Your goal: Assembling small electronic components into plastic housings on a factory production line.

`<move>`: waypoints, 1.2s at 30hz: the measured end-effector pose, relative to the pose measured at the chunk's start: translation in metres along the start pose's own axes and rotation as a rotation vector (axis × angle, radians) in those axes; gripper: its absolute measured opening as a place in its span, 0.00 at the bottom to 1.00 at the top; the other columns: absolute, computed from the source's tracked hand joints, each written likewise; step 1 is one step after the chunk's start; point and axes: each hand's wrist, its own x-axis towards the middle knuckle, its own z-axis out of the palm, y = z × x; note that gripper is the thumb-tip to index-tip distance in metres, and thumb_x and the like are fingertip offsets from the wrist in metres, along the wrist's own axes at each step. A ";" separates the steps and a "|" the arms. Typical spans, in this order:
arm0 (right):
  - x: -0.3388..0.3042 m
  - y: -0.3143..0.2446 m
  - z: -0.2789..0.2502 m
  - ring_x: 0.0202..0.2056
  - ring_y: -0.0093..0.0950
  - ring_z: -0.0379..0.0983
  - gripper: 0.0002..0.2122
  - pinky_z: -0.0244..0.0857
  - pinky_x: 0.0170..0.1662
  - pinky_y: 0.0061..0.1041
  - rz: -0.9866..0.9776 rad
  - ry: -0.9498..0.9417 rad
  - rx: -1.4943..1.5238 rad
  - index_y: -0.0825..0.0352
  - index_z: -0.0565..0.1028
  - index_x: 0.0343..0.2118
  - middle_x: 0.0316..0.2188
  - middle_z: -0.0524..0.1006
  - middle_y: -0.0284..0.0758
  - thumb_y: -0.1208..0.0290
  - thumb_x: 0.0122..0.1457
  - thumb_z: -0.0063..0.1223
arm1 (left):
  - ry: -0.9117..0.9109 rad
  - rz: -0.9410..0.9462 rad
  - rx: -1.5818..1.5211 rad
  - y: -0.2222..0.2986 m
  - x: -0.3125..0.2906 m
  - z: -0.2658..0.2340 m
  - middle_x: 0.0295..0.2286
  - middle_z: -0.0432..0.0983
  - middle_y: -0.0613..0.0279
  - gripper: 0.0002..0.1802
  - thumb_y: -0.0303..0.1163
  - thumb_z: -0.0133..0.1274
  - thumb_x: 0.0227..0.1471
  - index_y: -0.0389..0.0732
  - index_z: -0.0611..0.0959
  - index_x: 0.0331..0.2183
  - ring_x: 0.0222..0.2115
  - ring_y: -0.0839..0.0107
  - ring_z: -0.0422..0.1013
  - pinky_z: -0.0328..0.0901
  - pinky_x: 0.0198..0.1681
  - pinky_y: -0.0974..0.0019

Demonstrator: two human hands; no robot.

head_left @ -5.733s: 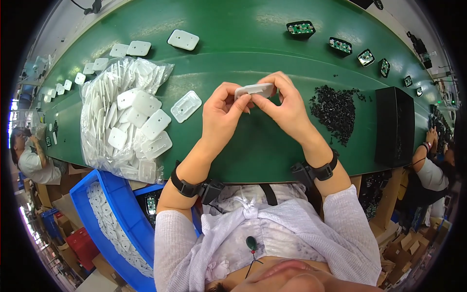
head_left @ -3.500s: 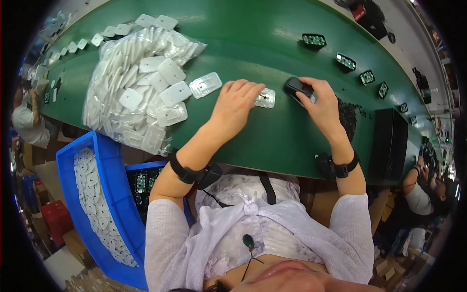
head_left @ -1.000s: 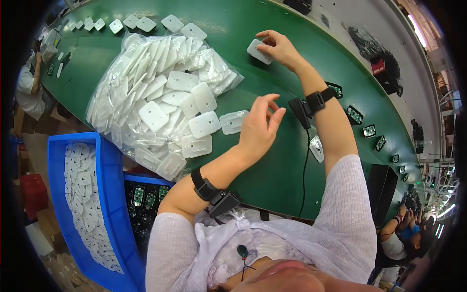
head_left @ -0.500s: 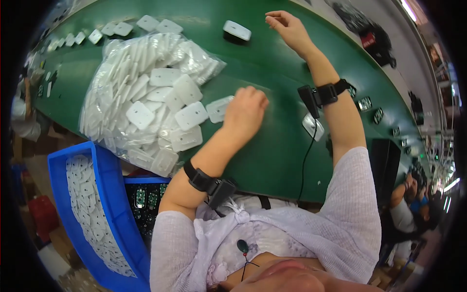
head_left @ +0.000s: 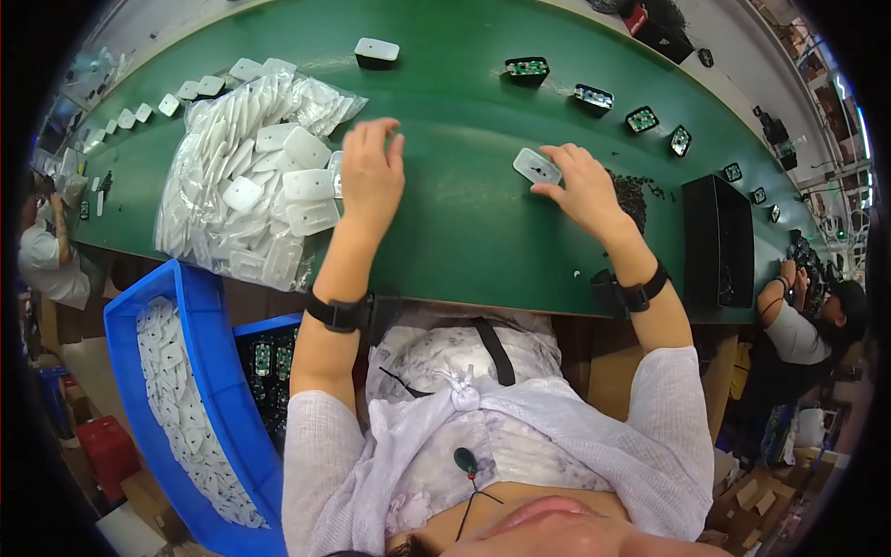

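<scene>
My left hand [head_left: 373,172] is above the green table at the right side of the bag, fingers stretched and thumb apart. A white plastic cover [head_left: 335,174] shows partly beside its wrist side; the rest is hidden. My right hand [head_left: 585,188] reaches to another white cover [head_left: 535,164] that lies on the table with small dark pieces on it. Thumb and forefinger stand apart at its right edge; whether they press on it is unclear. A clear bag [head_left: 209,139] spills many loose white covers [head_left: 311,184] to the left.
At the back stands a black case with a white top [head_left: 377,51]. Black cases with green circuit boards [head_left: 526,69] curve along the right. Small dark pieces [head_left: 633,197] lie heaped near a black box [head_left: 719,241]. A blue bin [head_left: 176,278] holds white parts. Other people sit at both sides.
My right hand has come down from the far side of the table to the white cover. My left hand's fingers have straightened and spread. The view has shifted.
</scene>
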 end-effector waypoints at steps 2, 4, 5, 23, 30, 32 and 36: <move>0.000 0.006 0.013 0.41 0.37 0.69 0.17 0.65 0.44 0.33 -0.059 0.092 -0.024 0.64 0.74 0.42 0.37 0.71 0.37 0.64 0.50 0.61 | -0.017 0.021 -0.008 0.016 -0.021 0.004 0.34 0.73 0.55 0.09 0.24 0.54 0.49 0.38 0.76 0.36 0.37 0.54 0.68 0.63 0.41 0.57; 0.005 0.009 0.025 0.41 0.37 0.68 0.15 0.65 0.43 0.33 -0.046 0.127 0.026 0.64 0.74 0.40 0.36 0.71 0.37 0.66 0.50 0.61 | -0.134 -0.005 -0.101 0.029 -0.041 0.004 0.34 0.73 0.55 0.09 0.23 0.53 0.49 0.37 0.77 0.35 0.37 0.54 0.68 0.64 0.41 0.57; 0.006 0.010 0.029 0.41 0.37 0.68 0.14 0.65 0.43 0.33 -0.035 0.152 0.070 0.64 0.75 0.39 0.35 0.70 0.37 0.67 0.50 0.61 | -0.133 0.004 -0.096 0.035 -0.050 0.005 0.34 0.73 0.55 0.09 0.23 0.53 0.49 0.37 0.77 0.35 0.37 0.54 0.68 0.64 0.41 0.57; 0.002 0.018 -0.012 0.28 0.22 0.71 0.03 0.65 0.32 0.20 0.205 0.391 0.651 0.70 0.74 0.30 0.28 0.73 0.31 0.77 0.55 0.56 | -0.504 0.374 -0.090 0.105 0.010 0.090 0.41 0.72 0.57 0.23 0.24 0.59 0.42 0.41 0.74 0.44 0.43 0.56 0.68 0.66 0.47 0.58; -0.021 0.005 -0.028 0.32 0.22 0.74 0.06 0.70 0.37 0.21 0.310 0.256 1.393 0.72 0.72 0.36 0.31 0.78 0.37 0.75 0.60 0.53 | -0.967 0.133 0.187 0.109 0.026 0.089 0.40 0.71 0.49 0.24 0.34 0.64 0.40 0.40 0.74 0.39 0.37 0.50 0.72 0.69 0.39 0.54; -0.021 0.001 -0.023 0.33 0.24 0.75 0.06 0.70 0.39 0.23 0.310 0.245 1.470 0.72 0.73 0.37 0.32 0.78 0.39 0.75 0.60 0.53 | -0.946 0.140 0.158 0.097 0.026 0.080 0.39 0.72 0.48 0.21 0.35 0.64 0.42 0.39 0.74 0.38 0.35 0.52 0.73 0.69 0.38 0.55; -0.005 -0.021 -0.019 0.33 0.21 0.72 0.06 0.67 0.39 0.21 0.325 0.209 1.588 0.71 0.74 0.36 0.31 0.77 0.34 0.75 0.59 0.54 | -0.705 -0.058 -0.134 0.077 0.029 0.051 0.26 0.73 0.54 0.16 0.34 0.63 0.44 0.38 0.75 0.32 0.27 0.57 0.72 0.67 0.32 0.60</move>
